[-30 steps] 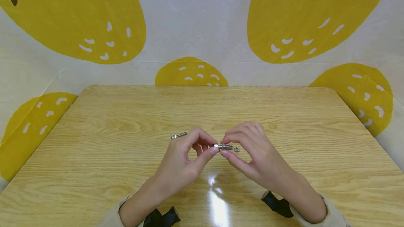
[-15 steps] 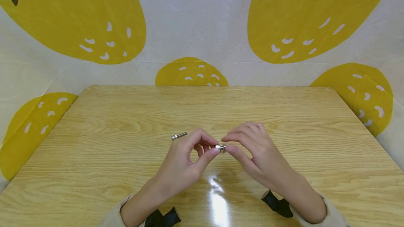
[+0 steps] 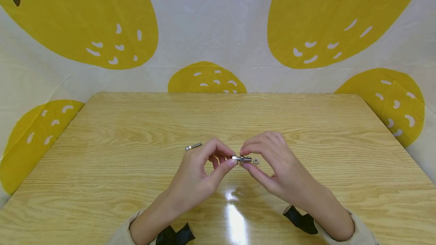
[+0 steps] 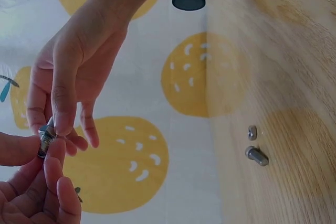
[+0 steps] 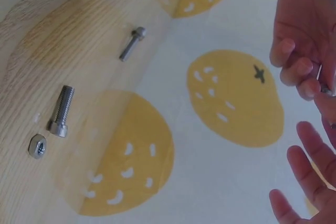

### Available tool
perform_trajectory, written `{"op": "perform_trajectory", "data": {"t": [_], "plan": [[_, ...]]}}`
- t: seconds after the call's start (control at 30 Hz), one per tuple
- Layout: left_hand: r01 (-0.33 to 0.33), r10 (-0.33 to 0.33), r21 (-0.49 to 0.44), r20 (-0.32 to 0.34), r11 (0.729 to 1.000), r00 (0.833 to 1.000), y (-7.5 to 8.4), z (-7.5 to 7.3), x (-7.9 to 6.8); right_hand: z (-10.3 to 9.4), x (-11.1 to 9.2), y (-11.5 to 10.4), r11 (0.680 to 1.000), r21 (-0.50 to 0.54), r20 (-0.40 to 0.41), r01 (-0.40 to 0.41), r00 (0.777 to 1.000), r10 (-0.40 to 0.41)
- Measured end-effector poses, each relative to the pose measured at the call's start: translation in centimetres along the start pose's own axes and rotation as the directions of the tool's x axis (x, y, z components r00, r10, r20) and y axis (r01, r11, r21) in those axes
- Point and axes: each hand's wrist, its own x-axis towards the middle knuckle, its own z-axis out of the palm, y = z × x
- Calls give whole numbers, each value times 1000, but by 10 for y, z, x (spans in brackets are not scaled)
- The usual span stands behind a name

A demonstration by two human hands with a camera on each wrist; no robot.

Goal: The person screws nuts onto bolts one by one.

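Note:
My left hand (image 3: 201, 173) grips the head end of a silvery bolt (image 3: 248, 159) between thumb and index finger, above the table. A hex nut (image 3: 242, 159) sits partway along its shaft. My right hand (image 3: 276, 162) pinches that nut between thumb and index finger, the threaded tip sticking out to the right. In the left wrist view the bolt (image 4: 44, 148) appears between both hands' fingertips. The right wrist view mostly hides it behind the fingers.
On the wooden table (image 3: 136, 124) lie a loose nut (image 3: 256, 161) and a slim bolt (image 3: 193, 146). A thicker bolt (image 5: 62, 111) rests beside the loose nut in the right wrist view. A patterned cloth (image 3: 211, 18) hangs behind the table.
Half a second ago my right thumb was across the bolt's tip with the index finger raised apart. Now thumb and index finger are back around the nut. The left hand has hardly moved.

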Motion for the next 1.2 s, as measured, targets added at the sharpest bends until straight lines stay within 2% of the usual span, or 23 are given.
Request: {"op": "perform_trajectory", "data": {"t": [0.4, 0.63, 0.77, 0.87, 1.03, 1.2], "plan": [[-4, 4, -3, -8, 1000, 1000, 0, 0, 0, 5, -2, 1, 999, -34, 35, -24, 999, 25], [-18, 18, -10, -9, 1000, 1000, 0, 0, 0, 5, -6, 1, 990, -72, 104, -125, 986, 132], [-6, 6, -11, -5, 1000, 1000, 0, 0, 0, 3, -6, 0, 984, -66, 99, -163, 981, 169], [1, -1, -6, -3, 1000, 1000, 0, 0, 0, 2, -5, 0, 989, -37, 67, -141, 987, 143], [0, 0, -5, -3, 1000, 1000, 0, 0, 0, 3, -1, 0, 999, -4, 13, -36, 999, 36], [-8, 8, -10, -7, 1000, 1000, 0, 0, -1, 4, 0, -1, 1000, 6, 8, -14, 1000, 13]]}}
